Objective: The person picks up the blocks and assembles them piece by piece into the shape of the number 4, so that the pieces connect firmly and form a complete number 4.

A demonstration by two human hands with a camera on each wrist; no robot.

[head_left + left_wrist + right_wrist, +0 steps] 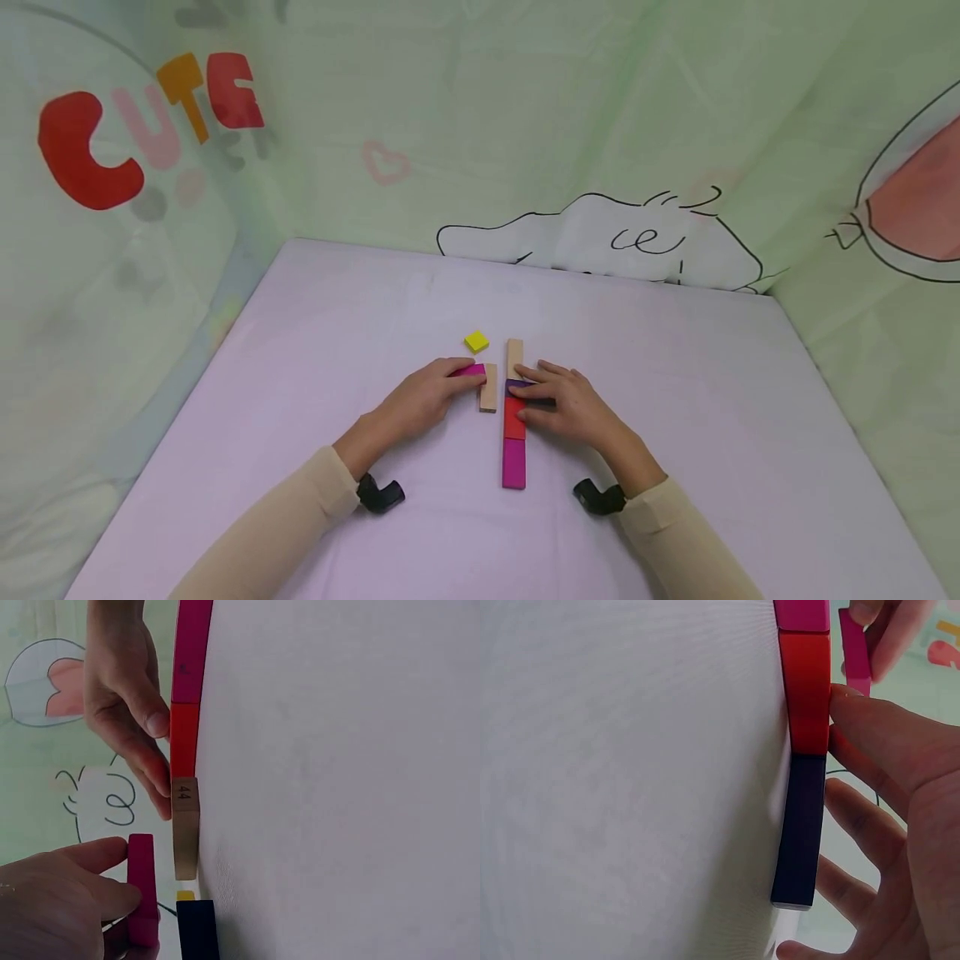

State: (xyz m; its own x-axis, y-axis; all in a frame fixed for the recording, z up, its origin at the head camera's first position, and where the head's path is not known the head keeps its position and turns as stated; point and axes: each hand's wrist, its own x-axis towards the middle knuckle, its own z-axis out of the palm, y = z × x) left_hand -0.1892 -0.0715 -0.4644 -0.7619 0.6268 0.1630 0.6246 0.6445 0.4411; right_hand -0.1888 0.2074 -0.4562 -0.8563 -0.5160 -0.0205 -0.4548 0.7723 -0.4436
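My left hand pinches a magenta block between thumb and fingers, above a plain wooden block. A small yellow block lies just beyond that hand. Right of it runs a row made of a magenta block, a red block and another wooden block. A dark blue block meets the red one and points right. My right hand rests its extended fingers on the red and dark blue blocks, partly hiding them.
The blocks lie on a pale cloth-covered table. Printed curtains rise at its back and sides. Each wrist wears a black camera, the left one and the right one near the tabletop. Another dark blue block shows in the left wrist view.
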